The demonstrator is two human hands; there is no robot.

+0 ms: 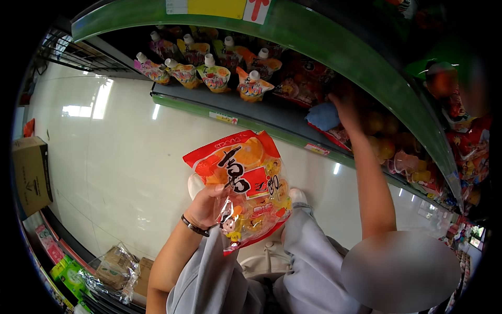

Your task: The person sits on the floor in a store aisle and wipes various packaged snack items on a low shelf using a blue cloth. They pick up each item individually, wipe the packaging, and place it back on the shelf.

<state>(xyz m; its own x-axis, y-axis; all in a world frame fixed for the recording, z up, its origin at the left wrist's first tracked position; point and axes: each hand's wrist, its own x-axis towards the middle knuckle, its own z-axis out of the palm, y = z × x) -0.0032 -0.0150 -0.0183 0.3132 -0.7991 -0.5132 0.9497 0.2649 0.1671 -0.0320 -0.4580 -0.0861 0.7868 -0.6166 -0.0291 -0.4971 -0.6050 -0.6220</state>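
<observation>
My left hand (pixel 206 204) grips a clear-and-red plastic bag of jelly cups (pixel 255 188) by its left side, over my lap. The bag bears large black and red writing, an orange-fruit picture and a cartoon child. On the lower shelf, my right hand (pixel 345 108) is at a bunched blue cloth (pixel 323 116), its fingers partly lost in shadow. Beneath the cloth lies a red-edged bag (pixel 333 135). Another red bag (pixel 304 80) lies just left of that hand, deeper on the shelf.
Spouted jelly pouches (pixel 213 76) stand in rows on the dark lower shelf (pixel 188 96). A green upper shelf edge (pixel 333 39) arches above my right hand. Jelly cups (pixel 406 161) sit farther right. Cardboard boxes (pixel 33 176) stand at the left. I sit on a light stool (pixel 266 257).
</observation>
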